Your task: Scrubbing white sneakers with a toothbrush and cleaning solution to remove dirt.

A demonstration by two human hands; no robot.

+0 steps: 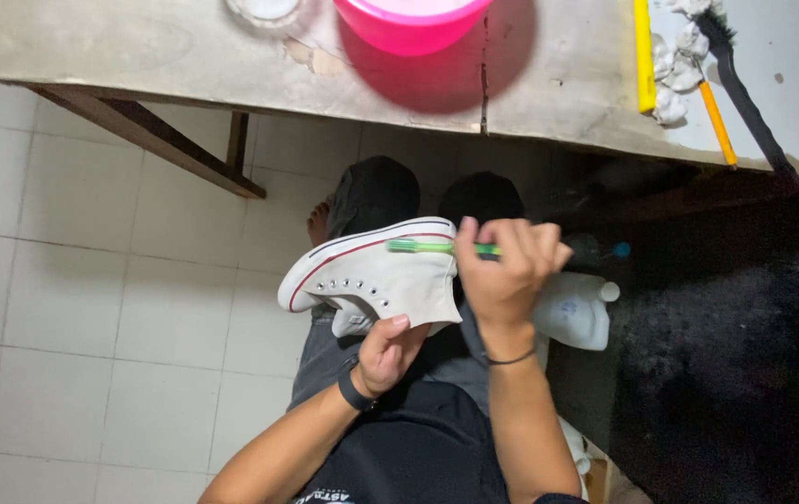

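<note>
A white high-top canvas shoe point(376, 275) with a red stripe along its sole lies on its side above my lap, toe pointing left. My left hand point(385, 353) grips it from below, near the ankle opening. My right hand point(507, 271) is closed around a green toothbrush point(423, 246), whose head rests against the sole edge of the shoe. A dark band sits on my left wrist and a thin black one on my right.
A worn table edge point(185, 65) runs across the top, with a pink basin point(411, 21), a glass dish point(267, 9), a yellow strip point(643, 56) and a black brush point(745, 89). A white plastic bottle point(575, 310) lies right of my hand. White floor tiles point(91, 308) at left.
</note>
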